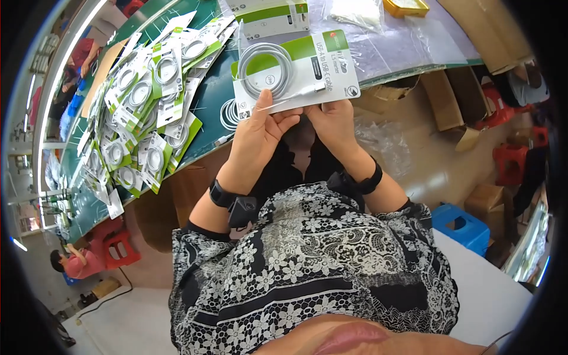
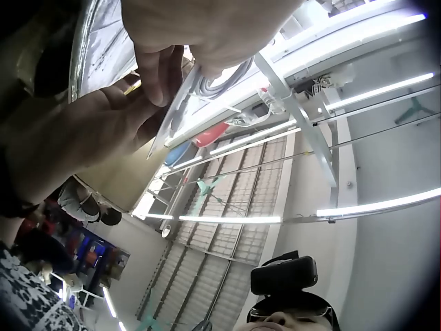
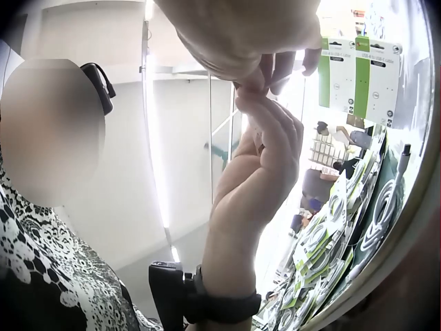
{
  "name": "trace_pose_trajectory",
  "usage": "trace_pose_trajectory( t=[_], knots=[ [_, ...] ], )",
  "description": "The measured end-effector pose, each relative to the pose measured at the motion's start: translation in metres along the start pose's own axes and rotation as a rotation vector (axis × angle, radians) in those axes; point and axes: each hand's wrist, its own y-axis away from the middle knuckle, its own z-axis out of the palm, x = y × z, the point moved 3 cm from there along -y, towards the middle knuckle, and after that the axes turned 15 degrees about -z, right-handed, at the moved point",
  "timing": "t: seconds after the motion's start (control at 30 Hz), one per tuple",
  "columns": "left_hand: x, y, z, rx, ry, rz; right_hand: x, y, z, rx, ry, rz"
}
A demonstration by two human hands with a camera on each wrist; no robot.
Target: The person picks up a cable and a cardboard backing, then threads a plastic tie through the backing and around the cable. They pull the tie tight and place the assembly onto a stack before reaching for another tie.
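A white and green cable card (image 1: 338, 68), with a coiled light grey cable (image 1: 286, 59) on its front, is held tilted over the table's near edge. The left hand (image 1: 254, 142) grips its lower left part, thumb on the front beside the coil. At the lower edge, the right hand (image 1: 334, 127) pinches the card, its fingers partly hidden behind it. In the left wrist view the card (image 2: 176, 114) appears edge-on between the left hand (image 2: 207, 27) and right hand (image 2: 89, 127). The right wrist view shows the fingers of both hands close together.
Many carded cables (image 1: 141, 94) lie heaped on the green table at the left. A loose white coil (image 1: 228, 115) lies near the edge; flat cards (image 1: 269, 23), a plastic bag (image 1: 358, 13) and a yellow tray (image 1: 407, 7) are farther back. A blue stool (image 1: 461, 228) stands right.
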Motion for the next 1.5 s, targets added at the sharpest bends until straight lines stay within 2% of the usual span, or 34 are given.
trace_pose_trajectory(
  t=[0.1,0.2,0.37,0.47,0.67,0.9,1.0,1.13,1.3,1.43,1.5],
  knots=[
    [0.001,0.001,0.004,0.078,-0.093,-0.007,-0.001,0.001,-0.005,0.019,0.049,-0.058],
    [0.005,0.0,0.001,0.136,-0.106,0.074,-0.017,0.0,-0.006,-0.196,0.482,-0.219],
    [0.006,0.0,-0.006,0.16,-0.243,0.181,-0.053,0.006,-0.011,-0.293,0.551,-0.28],
    [0.003,-0.001,0.001,0.1,-0.258,0.173,-0.067,-0.021,-0.01,-0.277,0.888,-0.609],
    [0.004,0.007,0.001,0.104,-0.267,0.208,-0.055,-0.017,-0.009,-0.332,0.798,-0.654],
    [0.005,0.007,0.005,0.097,-0.236,0.273,-0.07,-0.019,0.003,-0.279,0.844,-0.764],
    [0.001,0.005,0.001,0.123,-0.218,0.217,-0.067,-0.016,0.006,-0.406,0.775,-0.823],
    [0.003,0.009,0.006,0.112,-0.238,0.218,-0.062,-0.03,0.004,-0.41,0.685,-0.803],
    [0.001,0.01,0.005,0.115,-0.254,0.216,-0.06,-0.032,0.007,-0.466,0.718,-0.755],
    [-0.005,0.009,-0.002,0.136,-0.189,0.269,-0.051,-0.019,0.013,-0.453,0.654,-0.695],
    [-0.004,0.012,0.003,0.189,-0.186,0.314,-0.05,-0.016,0.012,-0.372,0.588,-0.719]
  ],
)
